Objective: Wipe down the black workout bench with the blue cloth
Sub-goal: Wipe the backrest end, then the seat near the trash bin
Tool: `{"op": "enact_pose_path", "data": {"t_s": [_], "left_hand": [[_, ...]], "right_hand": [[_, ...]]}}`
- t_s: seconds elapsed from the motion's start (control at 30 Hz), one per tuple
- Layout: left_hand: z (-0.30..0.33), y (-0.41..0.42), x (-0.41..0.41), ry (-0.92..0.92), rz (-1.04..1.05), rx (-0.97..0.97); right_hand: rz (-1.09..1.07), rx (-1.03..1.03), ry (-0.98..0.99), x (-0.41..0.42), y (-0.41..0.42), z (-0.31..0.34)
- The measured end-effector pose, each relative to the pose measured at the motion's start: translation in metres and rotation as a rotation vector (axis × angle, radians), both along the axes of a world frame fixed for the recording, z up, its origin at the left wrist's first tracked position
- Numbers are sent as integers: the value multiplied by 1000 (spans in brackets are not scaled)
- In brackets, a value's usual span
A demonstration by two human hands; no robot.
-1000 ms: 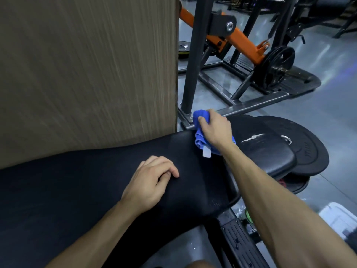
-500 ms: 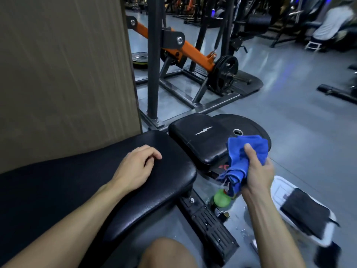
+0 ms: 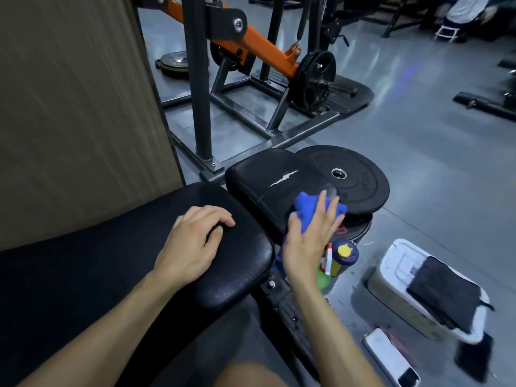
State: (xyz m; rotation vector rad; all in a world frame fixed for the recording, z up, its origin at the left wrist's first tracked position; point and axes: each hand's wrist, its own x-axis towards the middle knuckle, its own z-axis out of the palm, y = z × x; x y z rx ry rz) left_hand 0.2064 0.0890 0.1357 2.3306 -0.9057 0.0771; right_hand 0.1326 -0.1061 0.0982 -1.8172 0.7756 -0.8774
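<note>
Pressing the blue cloth (image 3: 310, 212) against the near right corner of the smaller seat pad (image 3: 268, 185) of the black workout bench (image 3: 117, 247), the right hand (image 3: 308, 244) has its fingers (image 3: 331, 209) spread flat over the bunched fabric, pinning it rather than gripping it; the left hand (image 3: 195, 244) rests on the long back pad with fingers loosely curled, holding nothing. With the cloth so close to the pad's edge, a stroke outward could push it off onto the weight plate (image 3: 360, 180) or knock the spray bottle (image 3: 342, 256) just below the wrist; the torn seam (image 3: 283, 178) might also snag the fabric
</note>
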Motion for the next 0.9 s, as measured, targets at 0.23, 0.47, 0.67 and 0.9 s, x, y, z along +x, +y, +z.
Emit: {"op": "enact_pose_path", "data": {"t_s": [0.23, 0.47, 0.67, 0.9], "left_hand": [[3, -6, -4, -21, 33, 65], [4, -4, -8, -16, 49, 53], [4, -7, -9, -22, 60, 72], [1, -5, -8, -18, 65, 58]], "right_hand": [[-187, 358, -87, 15, -22, 24], [-304, 515, -162, 17, -12, 18], [-296, 700, -162, 16, -40, 22], [-162, 334, 21, 9, -41, 17]]}}
